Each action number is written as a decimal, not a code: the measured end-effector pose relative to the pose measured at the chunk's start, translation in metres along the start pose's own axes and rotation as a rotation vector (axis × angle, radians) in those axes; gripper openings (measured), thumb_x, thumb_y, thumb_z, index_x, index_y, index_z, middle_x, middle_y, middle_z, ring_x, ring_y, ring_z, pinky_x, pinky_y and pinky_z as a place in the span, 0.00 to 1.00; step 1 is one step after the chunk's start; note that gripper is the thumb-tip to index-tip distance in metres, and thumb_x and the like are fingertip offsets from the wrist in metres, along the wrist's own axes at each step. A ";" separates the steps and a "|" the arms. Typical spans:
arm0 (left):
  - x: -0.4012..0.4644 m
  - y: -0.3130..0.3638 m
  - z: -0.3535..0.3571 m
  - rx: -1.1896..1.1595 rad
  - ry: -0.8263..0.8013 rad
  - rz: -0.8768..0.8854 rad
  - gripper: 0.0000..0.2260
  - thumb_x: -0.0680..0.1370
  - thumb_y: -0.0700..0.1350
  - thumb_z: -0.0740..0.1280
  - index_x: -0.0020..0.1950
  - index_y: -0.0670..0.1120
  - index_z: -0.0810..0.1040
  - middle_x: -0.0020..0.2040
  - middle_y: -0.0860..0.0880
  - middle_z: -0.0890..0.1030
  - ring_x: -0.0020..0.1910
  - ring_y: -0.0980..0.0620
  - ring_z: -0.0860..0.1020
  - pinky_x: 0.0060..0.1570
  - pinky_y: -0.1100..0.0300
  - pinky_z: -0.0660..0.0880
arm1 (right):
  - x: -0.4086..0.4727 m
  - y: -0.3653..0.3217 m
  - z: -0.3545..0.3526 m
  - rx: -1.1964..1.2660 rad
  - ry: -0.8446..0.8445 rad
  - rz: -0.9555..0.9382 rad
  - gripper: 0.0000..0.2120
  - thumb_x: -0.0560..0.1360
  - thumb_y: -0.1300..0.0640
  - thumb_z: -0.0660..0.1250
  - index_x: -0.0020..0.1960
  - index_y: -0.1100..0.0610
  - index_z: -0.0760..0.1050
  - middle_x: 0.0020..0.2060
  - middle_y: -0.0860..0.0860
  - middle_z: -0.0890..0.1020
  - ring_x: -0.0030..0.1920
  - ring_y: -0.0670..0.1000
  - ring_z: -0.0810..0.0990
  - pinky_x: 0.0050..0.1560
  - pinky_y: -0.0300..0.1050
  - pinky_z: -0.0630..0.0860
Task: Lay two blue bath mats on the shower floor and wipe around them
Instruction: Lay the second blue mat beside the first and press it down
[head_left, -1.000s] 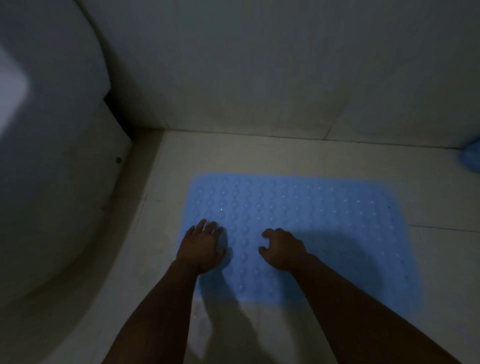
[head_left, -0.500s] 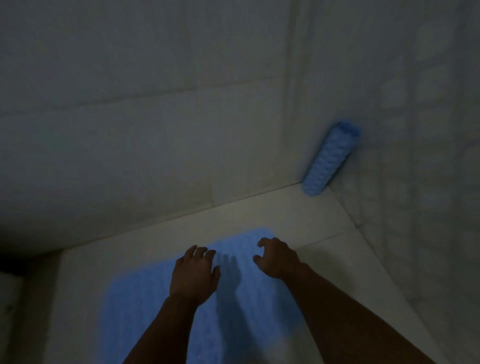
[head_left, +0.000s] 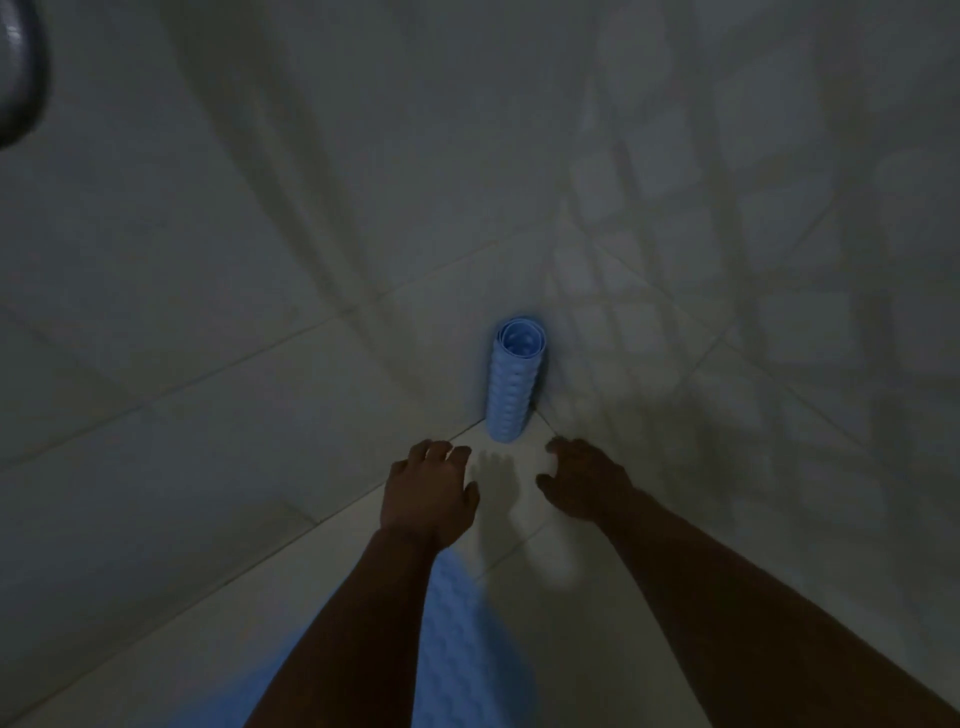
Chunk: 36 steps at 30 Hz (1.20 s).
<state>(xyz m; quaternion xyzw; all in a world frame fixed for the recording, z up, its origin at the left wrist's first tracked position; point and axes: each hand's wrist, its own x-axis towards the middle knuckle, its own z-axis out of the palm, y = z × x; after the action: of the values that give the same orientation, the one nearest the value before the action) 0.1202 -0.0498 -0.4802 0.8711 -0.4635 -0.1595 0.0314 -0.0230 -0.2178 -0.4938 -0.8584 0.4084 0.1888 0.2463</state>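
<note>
a: so what's the room like?
b: dim, pale tiled floor meeting tiled walls at a corner.
a: and the mats?
b: rolled mat stands upright in that corner; flat mat lies near, partly under the left arm.
a: hands?
b: left hand and right hand are empty, fingers loosely spread, just short of the roll.

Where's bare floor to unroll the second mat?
Bare tile lies right of the flat mat, running toward the right wall under the right hand. The corner is crowded: the rolled mat stands there, with the left hand just short of it.
</note>
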 end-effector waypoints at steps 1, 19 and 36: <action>0.014 0.006 -0.004 0.010 0.001 0.004 0.25 0.82 0.56 0.60 0.78 0.51 0.66 0.75 0.48 0.70 0.76 0.45 0.63 0.69 0.47 0.68 | 0.010 -0.002 -0.013 0.012 0.007 -0.008 0.32 0.80 0.42 0.61 0.79 0.52 0.57 0.75 0.56 0.66 0.73 0.58 0.68 0.72 0.54 0.67; 0.078 0.016 0.093 -0.328 0.046 -0.298 0.26 0.81 0.49 0.64 0.79 0.50 0.63 0.79 0.47 0.64 0.76 0.43 0.63 0.69 0.42 0.70 | 0.154 -0.025 0.031 -0.040 0.362 -0.124 0.11 0.80 0.57 0.65 0.61 0.58 0.76 0.60 0.57 0.78 0.58 0.58 0.80 0.59 0.53 0.77; -0.078 0.048 -0.113 -0.231 -0.029 -0.042 0.40 0.74 0.53 0.70 0.82 0.51 0.56 0.68 0.46 0.78 0.59 0.38 0.75 0.55 0.46 0.76 | -0.110 -0.056 -0.068 0.119 0.199 -0.498 0.12 0.75 0.50 0.71 0.45 0.60 0.80 0.44 0.55 0.81 0.41 0.57 0.81 0.40 0.48 0.74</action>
<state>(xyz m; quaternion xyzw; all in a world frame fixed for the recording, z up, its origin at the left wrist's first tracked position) 0.0759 -0.0239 -0.3444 0.8688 -0.4240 -0.2250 0.1217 -0.0363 -0.1596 -0.3660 -0.9307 0.2173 0.0129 0.2941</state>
